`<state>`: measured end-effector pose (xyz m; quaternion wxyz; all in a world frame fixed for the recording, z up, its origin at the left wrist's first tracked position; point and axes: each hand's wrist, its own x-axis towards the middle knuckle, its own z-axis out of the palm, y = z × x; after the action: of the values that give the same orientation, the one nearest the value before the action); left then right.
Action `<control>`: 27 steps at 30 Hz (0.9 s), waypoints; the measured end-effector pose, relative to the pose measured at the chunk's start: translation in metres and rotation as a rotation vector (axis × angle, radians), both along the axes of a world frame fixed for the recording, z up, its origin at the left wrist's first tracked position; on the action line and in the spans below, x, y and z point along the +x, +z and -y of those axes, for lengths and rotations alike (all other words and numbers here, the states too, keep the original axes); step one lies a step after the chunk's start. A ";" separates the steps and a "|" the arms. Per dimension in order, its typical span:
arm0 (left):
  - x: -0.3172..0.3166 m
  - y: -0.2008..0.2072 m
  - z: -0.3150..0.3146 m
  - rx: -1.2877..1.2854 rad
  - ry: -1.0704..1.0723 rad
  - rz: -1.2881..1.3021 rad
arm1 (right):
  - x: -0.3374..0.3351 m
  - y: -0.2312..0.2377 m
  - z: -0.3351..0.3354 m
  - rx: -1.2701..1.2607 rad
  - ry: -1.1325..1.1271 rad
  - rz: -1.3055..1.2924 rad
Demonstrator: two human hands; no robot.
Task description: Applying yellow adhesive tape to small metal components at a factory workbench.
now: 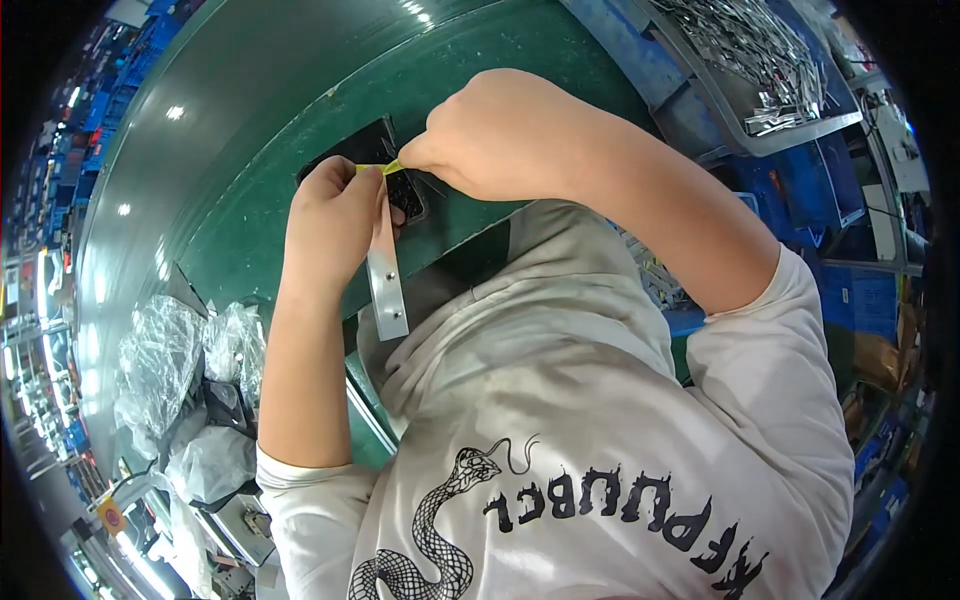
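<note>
My left hand [335, 215] is closed around the upper end of a flat silver metal strip [388, 285], which hangs down past the bench edge and has small round holes or studs near its lower end. A thin yellow strip [378, 168], like tape or film, runs from the top of the metal strip. Its other end is pinched in the fingers of my right hand [490, 135], just to the right of the left hand. Behind and below both hands a black shallow tray [375, 140] lies on the green bench; the hands hide much of it, and its contents are unclear.
The green bench top [480, 45] curves across, with a shiny metal guard [150, 150] on its left. A grey bin [745, 130] full of thin metal strips stands at upper right above blue crates [800, 190]. Clear plastic bags [165, 370] are heaped at lower left.
</note>
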<state>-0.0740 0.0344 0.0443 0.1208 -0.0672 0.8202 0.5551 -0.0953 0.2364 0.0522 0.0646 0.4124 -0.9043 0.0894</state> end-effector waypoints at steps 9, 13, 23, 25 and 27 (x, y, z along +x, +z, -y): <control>-0.012 -0.002 -0.010 -0.021 -0.012 0.048 | -0.008 -0.014 -0.002 0.062 -0.039 -0.032; -0.015 -0.010 -0.005 -0.018 0.028 0.084 | -0.006 -0.020 0.002 0.048 -0.032 -0.023; 0.033 -0.001 0.012 0.254 0.131 -0.195 | 0.020 -0.096 -0.035 -0.037 -0.054 -0.269; 0.047 -0.008 0.024 0.283 -0.005 -0.260 | 0.024 -0.101 -0.038 -0.001 -0.074 -0.253; 0.057 -0.010 0.024 0.327 -0.042 -0.277 | 0.028 -0.098 -0.040 -0.162 -0.048 -0.216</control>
<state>-0.0165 0.0102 0.0340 0.0277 0.0471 0.7293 0.6820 -0.0669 0.2768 -0.0459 0.1967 0.3915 -0.8914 0.1158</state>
